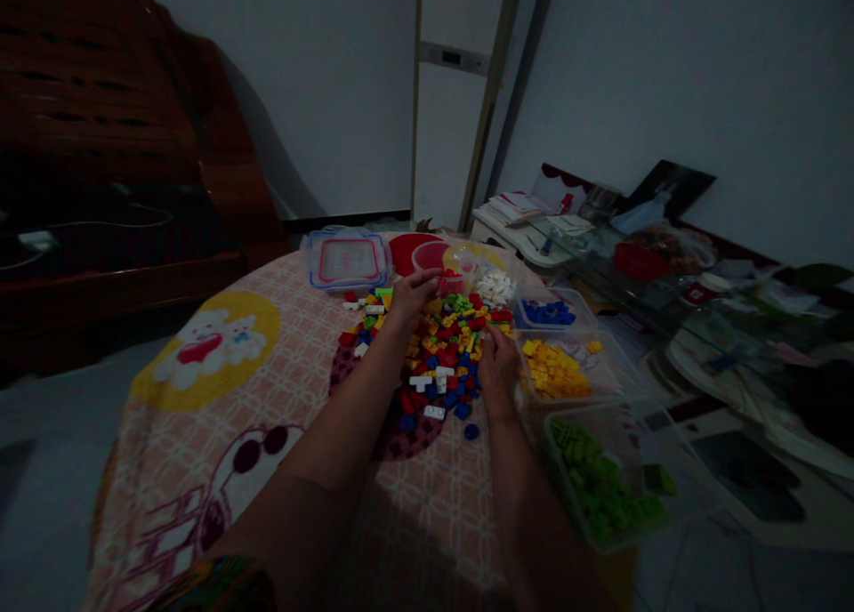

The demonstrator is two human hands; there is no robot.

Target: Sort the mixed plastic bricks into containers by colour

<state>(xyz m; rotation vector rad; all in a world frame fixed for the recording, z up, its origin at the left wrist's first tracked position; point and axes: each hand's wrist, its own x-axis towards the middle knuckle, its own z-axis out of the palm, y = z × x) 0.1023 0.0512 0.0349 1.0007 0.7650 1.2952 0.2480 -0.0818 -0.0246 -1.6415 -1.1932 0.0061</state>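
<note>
A mixed pile of toy building bricks (444, 358) in red, blue, yellow, green and white covers the middle of the round table. My left hand (412, 297) is above the pile's far side, fingers stretched toward a round clear tub (431, 254) with a pinkish rim. Red bricks (450, 277) show right by those fingertips, and no brick is plainly held. At the pile's right edge, my right hand (499, 365) has its fingers curled together beside the yellow bricks (555, 369). Whatever it may hold is hidden.
Clear containers line the right side, with white bricks (495, 286), blue bricks (548, 313), yellow ones and green bricks (600, 479). A blue-edged lid (348, 261) lies at the far left. A patterned cloth (300, 345) covers the table. Beyond stands a cluttered glass table (600, 269).
</note>
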